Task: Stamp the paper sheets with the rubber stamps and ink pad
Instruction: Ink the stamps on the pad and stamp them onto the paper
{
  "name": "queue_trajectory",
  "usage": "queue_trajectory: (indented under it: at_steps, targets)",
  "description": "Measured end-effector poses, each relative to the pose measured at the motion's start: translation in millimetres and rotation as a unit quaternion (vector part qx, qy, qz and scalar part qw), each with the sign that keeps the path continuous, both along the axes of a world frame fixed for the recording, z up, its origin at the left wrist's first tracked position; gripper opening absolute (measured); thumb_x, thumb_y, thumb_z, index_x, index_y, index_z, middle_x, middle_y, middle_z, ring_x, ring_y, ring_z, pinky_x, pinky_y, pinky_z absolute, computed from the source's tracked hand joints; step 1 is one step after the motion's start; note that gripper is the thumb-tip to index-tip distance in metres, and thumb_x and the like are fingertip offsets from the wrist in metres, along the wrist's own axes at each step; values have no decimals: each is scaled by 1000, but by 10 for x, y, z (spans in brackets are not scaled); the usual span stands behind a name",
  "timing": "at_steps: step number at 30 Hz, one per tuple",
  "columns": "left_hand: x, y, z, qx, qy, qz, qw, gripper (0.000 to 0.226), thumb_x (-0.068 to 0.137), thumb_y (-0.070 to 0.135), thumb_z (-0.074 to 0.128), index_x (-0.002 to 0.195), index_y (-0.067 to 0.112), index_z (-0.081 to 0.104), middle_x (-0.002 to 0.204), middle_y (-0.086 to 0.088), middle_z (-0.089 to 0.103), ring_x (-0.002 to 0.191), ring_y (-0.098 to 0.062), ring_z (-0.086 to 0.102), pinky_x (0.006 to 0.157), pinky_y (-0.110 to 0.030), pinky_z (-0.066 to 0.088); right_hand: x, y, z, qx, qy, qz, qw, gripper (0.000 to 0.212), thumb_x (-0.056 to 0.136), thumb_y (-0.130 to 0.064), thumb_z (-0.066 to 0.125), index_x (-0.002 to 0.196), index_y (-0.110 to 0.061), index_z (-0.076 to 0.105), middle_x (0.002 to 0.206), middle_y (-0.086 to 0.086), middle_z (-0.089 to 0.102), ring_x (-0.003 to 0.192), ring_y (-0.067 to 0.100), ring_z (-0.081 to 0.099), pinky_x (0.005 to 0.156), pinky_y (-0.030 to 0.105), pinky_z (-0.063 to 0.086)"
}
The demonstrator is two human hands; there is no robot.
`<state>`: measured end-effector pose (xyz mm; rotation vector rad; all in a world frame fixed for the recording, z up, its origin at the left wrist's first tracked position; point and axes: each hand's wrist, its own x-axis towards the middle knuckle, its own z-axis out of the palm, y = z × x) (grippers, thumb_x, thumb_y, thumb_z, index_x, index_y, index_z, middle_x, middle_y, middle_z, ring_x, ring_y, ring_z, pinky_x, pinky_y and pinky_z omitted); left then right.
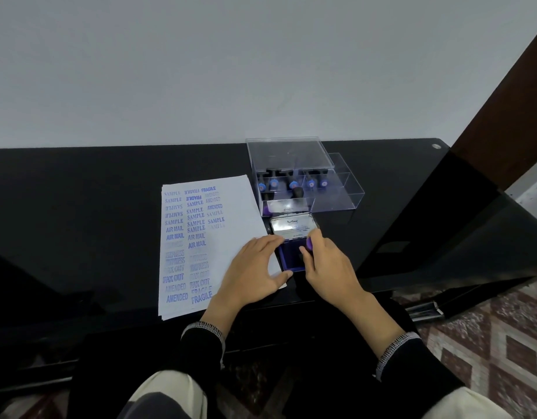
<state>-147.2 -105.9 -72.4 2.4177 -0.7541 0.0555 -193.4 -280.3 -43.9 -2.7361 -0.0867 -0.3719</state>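
On the left of the black glossy surface [79,207] lies a small stack of paper sheets [231,207], the top one covered down its left and middle with blue stamped words: SAMPLE, FRAGILE, AMENDED, AIR MAIL, EXPRESS, FAX OUT. Its right part is mostly bare.

The left hand [252,270] rests flat on the lower right corner of the sheets, fingers straight and spread, their tips reaching the left edge of the ink pad [288,258], the thumb touching its near corner. The pad sits just beside the paper with its metal lid [293,226] swung up and back, the word Artline readable on it, and the dark blue pad showing below.

The right hand [327,267] is over the right side of the pad, fingers curled around a rubber stamp [309,244], of which only a purple bit of the handle shows between the fingers; whether its face touches the ink cannot be told.

Behind the pad stands a clear acrylic box [291,164] with its drawer pulled out, several more stamps [293,185] with blue-tipped handles lying inside. To the far right, a patterned floor [503,343] shows beyond the surface.
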Motion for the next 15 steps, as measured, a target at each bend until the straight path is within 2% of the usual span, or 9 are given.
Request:
queue_trajectory:
  at_steps: [3, 6, 8, 9, 11, 13, 15]
  targets:
    - [10, -4, -16, -4, -6, -1, 1000, 70, 87, 52, 61, 147, 26, 37, 150, 12, 37, 136, -5, 31, 110, -12, 3, -5, 5, -28, -16, -8, 0, 1000, 13, 97, -21, 49, 101, -12, 41, 79, 2, 50, 65, 16, 46, 54, 25, 35]
    - [5, 4, -34, 0, -4, -6, 1000, 70, 87, 52, 61, 147, 26, 36, 150, 13, 36, 137, -6, 31, 114, -15, 3, 30, -24, -7, 65, 17, 6, 998, 14, 97, -20, 47, 94, -18, 33, 76, -2, 51, 64, 16, 51, 51, 26, 36]
    - [4, -1, -24, -12, 5, -12, 1000, 67, 88, 49, 61, 147, 25, 38, 149, 13, 37, 136, -5, 32, 116, -18, 10, 50, -31, 2, 86, 25, 11, 996, 17, 97, -19, 48, 92, -19, 32, 74, -2, 51, 62, 15, 51, 50, 25, 35]
    - [7, -2, -13, -44, 26, -8, 999, 63, 90, 44, 62, 145, 24, 41, 147, 13, 39, 135, -4, 33, 116, -19, 16, 51, -23, 2, 75, 21, 14, 997, 17, 97, -18, 48, 92, -19, 32, 74, -1, 50, 61, 15, 50, 49, 24, 33]
    - [25, 9, 34, -163, 82, 22, 983, 49, 93, 30, 62, 139, 22, 49, 140, 11, 46, 130, -3, 40, 113, -23, 28, 43, -5, -21, 34, 9, 14, 999, 16, 96, -17, 49, 94, -17, 33, 76, 1, 50, 62, 18, 49, 51, 25, 33]
    - [69, 51, 95, -261, 84, 81, 958, 36, 94, 15, 60, 129, 22, 57, 130, 9, 53, 123, -3, 47, 111, -25, 34, 35, 2, -37, 22, 5, 7, 1000, 17, 95, -16, 50, 94, -17, 34, 76, 2, 51, 63, 18, 49, 53, 25, 34]
    - [123, 122, 176, -295, 73, 138, 943, 33, 96, 6, 55, 123, 24, 60, 122, 10, 58, 116, -3, 53, 106, -22, 38, 39, -8, -34, 60, 9, 7, 998, 19, 95, -13, 51, 92, -18, 32, 71, -4, 46, 59, 13, 45, 52, 22, 30]
